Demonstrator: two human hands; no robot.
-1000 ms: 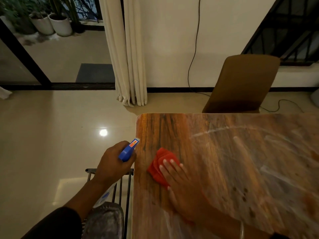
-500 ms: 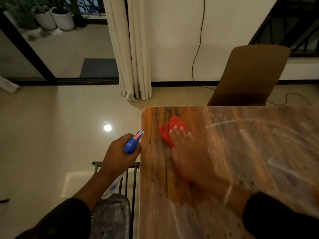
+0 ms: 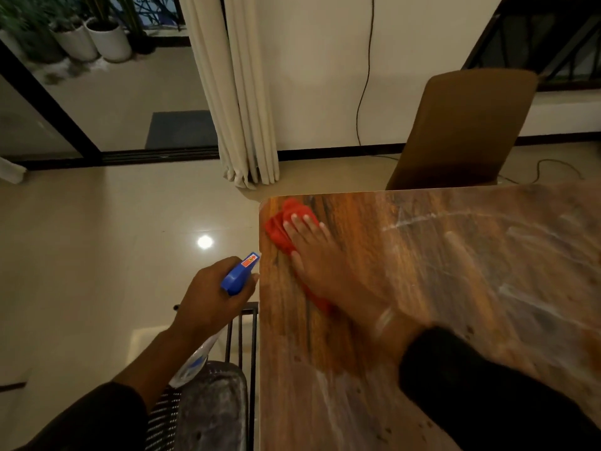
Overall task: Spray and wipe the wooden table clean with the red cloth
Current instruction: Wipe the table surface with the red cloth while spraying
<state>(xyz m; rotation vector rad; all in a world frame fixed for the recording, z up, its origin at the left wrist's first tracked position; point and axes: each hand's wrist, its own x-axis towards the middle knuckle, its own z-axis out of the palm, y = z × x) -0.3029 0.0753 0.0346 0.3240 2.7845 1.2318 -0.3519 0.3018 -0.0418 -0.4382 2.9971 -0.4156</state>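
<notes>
The wooden table [image 3: 455,288] fills the right half of the view, with pale streaks across its top. A red cloth [image 3: 279,226] lies at the table's far left corner. My right hand [image 3: 318,252] presses flat on the cloth, fingers spread and pointing toward the corner. My left hand [image 3: 211,301] hangs off the table's left edge and grips a spray bottle [image 3: 239,275] with a blue head. The nozzle points toward the table, and the clear body of the bottle shows below my wrist.
A brown chair [image 3: 461,131] stands at the table's far side. A black metal-framed chair [image 3: 240,336] sits by the left edge, below my left hand. White curtains [image 3: 240,92] and a black cable [image 3: 364,76] hang on the wall beyond. Potted plants [image 3: 97,37] stand outside at the far left.
My right hand has slid the red cloth away from me and to the left, up to the table's far left corner. My left hand has stayed beside the edge with the bottle.
</notes>
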